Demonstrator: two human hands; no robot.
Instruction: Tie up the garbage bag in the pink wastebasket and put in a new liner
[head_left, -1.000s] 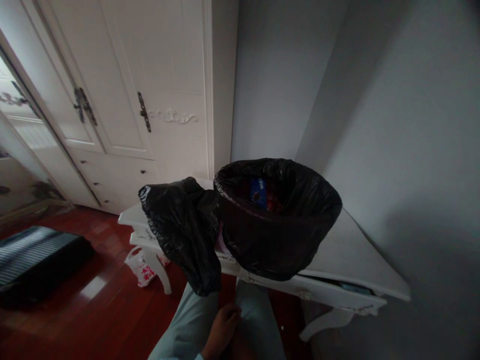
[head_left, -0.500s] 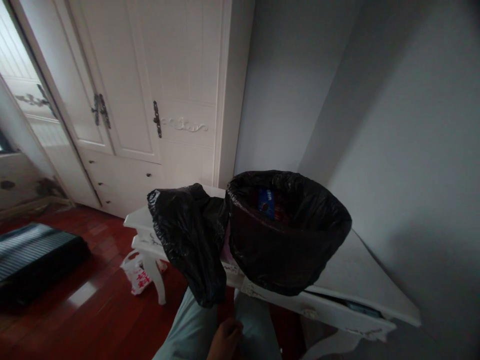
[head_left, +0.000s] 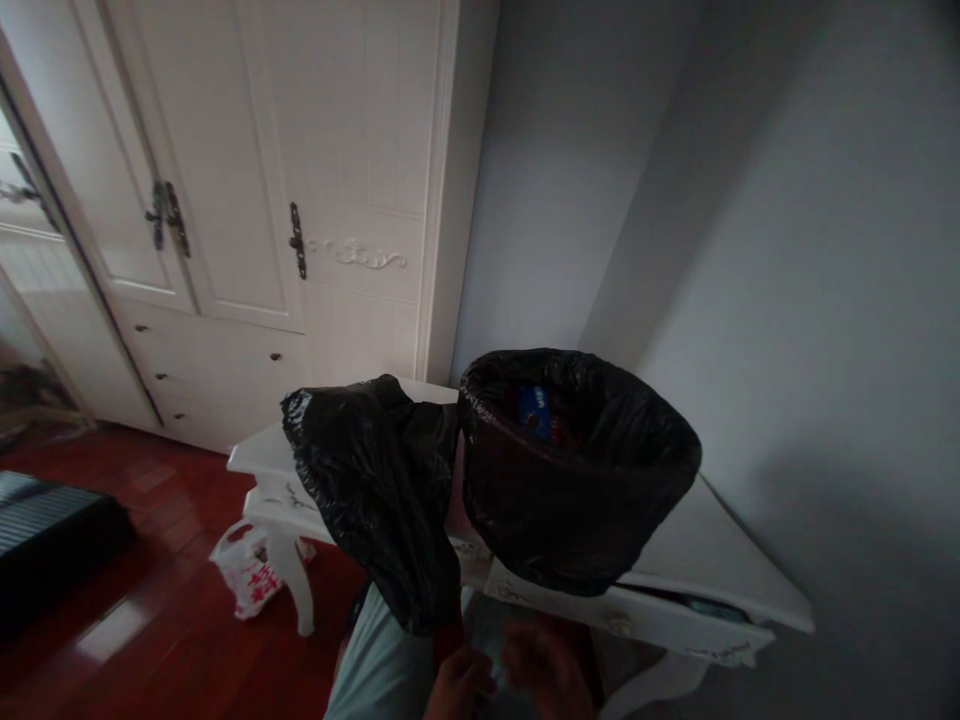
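At the bottom edge, my left hand (head_left: 459,685) has its fingers curled together over my lap, just below the hanging end of a loose black plastic bag (head_left: 379,500). Whatever it may hold is too dark to make out. My right hand (head_left: 546,668) is beside it, smeared by motion, so its fingers do not show clearly. Above the hands, on a white table (head_left: 720,545), stands a bin lined with a black bag (head_left: 577,510). A blue packet (head_left: 534,412) lies inside the bin. The loose bag drapes over the table's front edge, left of the bin.
Below the table front, a drawer (head_left: 686,620) is partly pulled out. A white plastic bag with red print (head_left: 247,570) lies on the red floor by the table leg. A dark ridged case (head_left: 56,545) lies farther left. A white wardrobe (head_left: 360,160) stands behind.
My right hand has come into view at the bottom, beside my left hand. The view has turned slightly to the right. The bin and the loose bag stay in place.
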